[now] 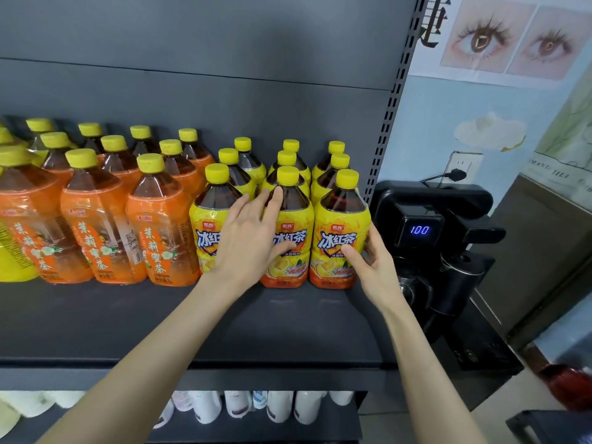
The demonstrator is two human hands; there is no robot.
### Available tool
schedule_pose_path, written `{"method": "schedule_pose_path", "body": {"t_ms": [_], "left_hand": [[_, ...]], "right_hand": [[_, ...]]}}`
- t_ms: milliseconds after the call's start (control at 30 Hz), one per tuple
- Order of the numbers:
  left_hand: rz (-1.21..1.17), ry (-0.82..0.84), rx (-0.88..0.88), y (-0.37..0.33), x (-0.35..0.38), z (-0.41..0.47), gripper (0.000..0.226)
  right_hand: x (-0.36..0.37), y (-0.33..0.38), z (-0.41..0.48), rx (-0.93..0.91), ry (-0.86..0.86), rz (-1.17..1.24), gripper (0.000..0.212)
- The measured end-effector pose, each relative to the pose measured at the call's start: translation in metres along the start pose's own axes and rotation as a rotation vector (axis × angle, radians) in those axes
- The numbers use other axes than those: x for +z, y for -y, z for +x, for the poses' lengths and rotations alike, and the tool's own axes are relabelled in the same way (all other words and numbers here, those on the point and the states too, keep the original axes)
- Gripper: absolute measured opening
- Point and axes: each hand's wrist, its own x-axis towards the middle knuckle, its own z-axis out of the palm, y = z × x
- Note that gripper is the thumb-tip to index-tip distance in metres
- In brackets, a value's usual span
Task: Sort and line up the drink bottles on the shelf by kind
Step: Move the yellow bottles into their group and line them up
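Orange-labelled tea bottles [99, 232] with yellow caps stand in several rows on the left of the dark shelf [160, 318]. Yellow-labelled iced tea bottles stand in three rows on the right. My left hand [250, 238] lies with straight fingers against the front left yellow bottle [208, 225] and the front middle yellow bottle [293, 216], reaching between their necks. My right hand [373, 261] curls its thumb and fingers round the lower right side of the front right yellow bottle [339, 232].
A black hot-water dispenser [426, 229] showing 100 stands just right of the shelf post [389, 123]. White bottles [275, 408] line the lower shelf. A wall socket with a plug sits behind the dispenser.
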Motion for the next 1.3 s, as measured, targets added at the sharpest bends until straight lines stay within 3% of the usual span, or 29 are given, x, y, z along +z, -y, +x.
{"method": "schedule_pose_path", "body": {"t_ms": [133,233,333,567,767,1033,1300], "left_hand": [[-0.125,-0.003,0.011,0.008,-0.012,0.002,0.068],[-0.298,-0.069,-0.037,0.015,-0.027,0.015,0.049],[-0.4,-0.061,-0.021,0.019,-0.039,0.042,0.044],[-0.386,0.258,0.018,0.032,-0.042,0.12,0.042],[-0.318,0.544,0.024,0.045,-0.029,0.159,0.049],[-0.529,0.527,-0.031,0.049,-0.021,0.167,0.038],[-0.524,0.459,-0.064,0.041,-0.02,0.163,0.036]], "right_hand": [[0.004,0.006,-0.009,0.007,-0.083,0.011,0.068],[0.009,0.016,-0.013,0.007,-0.164,-0.034,0.081],[0.012,0.032,-0.008,-0.02,-0.195,-0.132,0.094],[0.025,0.058,0.012,-0.116,-0.22,-0.398,0.102],[0.032,0.057,0.018,-0.105,-0.196,-0.407,0.088],[0.032,0.051,0.018,-0.131,-0.206,-0.392,0.084],[0.035,0.051,0.018,-0.134,-0.223,-0.4,0.084]]}}
